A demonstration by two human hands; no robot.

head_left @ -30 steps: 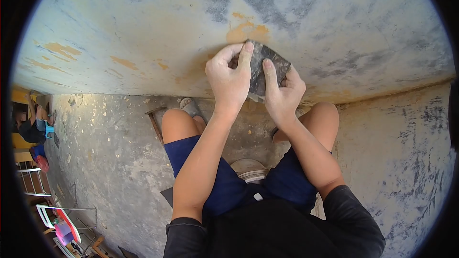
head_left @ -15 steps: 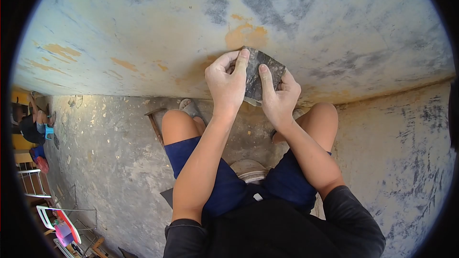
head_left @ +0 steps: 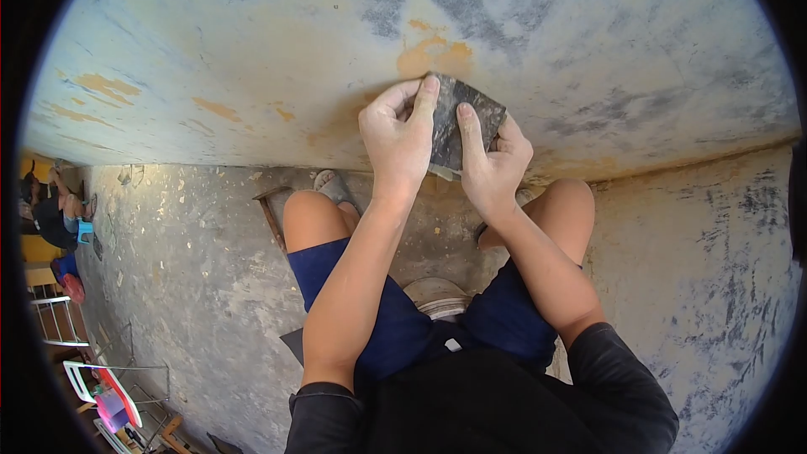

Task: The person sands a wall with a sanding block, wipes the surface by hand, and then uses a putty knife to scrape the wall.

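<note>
Between both hands is a dark, dust-smeared square of sandpaper [head_left: 454,130], held tilted in front of the lower wall [head_left: 277,42]. My left hand [head_left: 399,136] pinches its left edge, thumb lying along the front near the top corner. On the opposite side my right hand [head_left: 496,164] grips it, thumb pressed on the face and fingers curled behind the right edge. Pale dust coats the fingers. A light strip peeks out under the sheet's bottom edge. Just above the sheet, the wall has a bare orange-tan patch [head_left: 437,59]; the sheet's back is hidden.
A hammer-like tool [head_left: 271,214] lies on the rough floor [head_left: 202,269] by my left knee. A round, pale bucket-like thing [head_left: 437,298] is between my thighs. At far left, a person [head_left: 55,219] sits near a blue stool [head_left: 85,231], with chairs and clutter [head_left: 109,399] below.
Both hands and the sandpaper have shifted slightly upward along the wall. The sheet's right corner sits a little higher and farther right. Both grips stay the same.
</note>
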